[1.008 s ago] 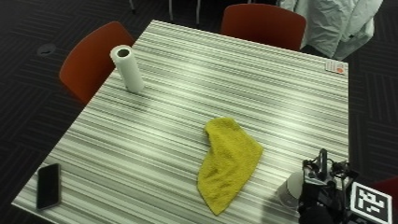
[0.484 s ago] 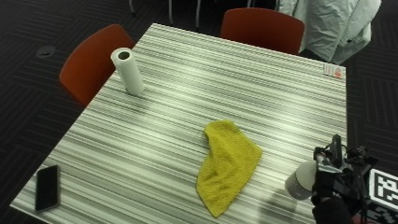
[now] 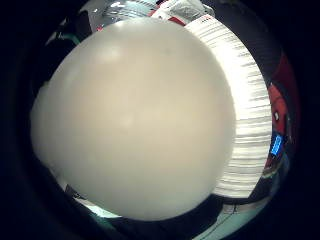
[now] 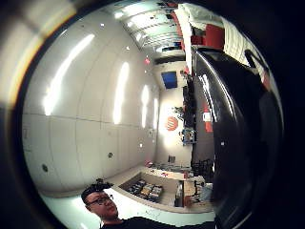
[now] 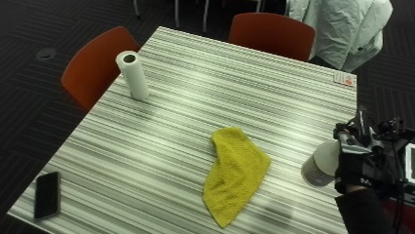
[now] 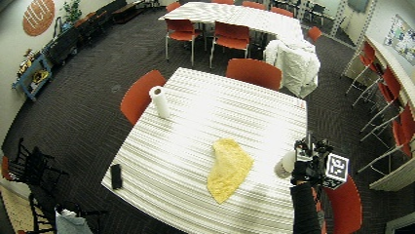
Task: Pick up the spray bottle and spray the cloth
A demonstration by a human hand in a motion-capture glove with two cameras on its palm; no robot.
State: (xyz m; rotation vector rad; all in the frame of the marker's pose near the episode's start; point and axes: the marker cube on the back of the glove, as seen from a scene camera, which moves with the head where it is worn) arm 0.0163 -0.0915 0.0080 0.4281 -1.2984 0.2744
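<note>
Grip curled around white spray bottle near table edge, beside yellow cloth.

Looks like an office break area or cafeteria-style common room. There are several striped tables with matching red chairs on dark carpet, and a row of red stools along a counter at the side wall. A round orange logo sign hangs on the wall, with low shelves underneath.
</note>
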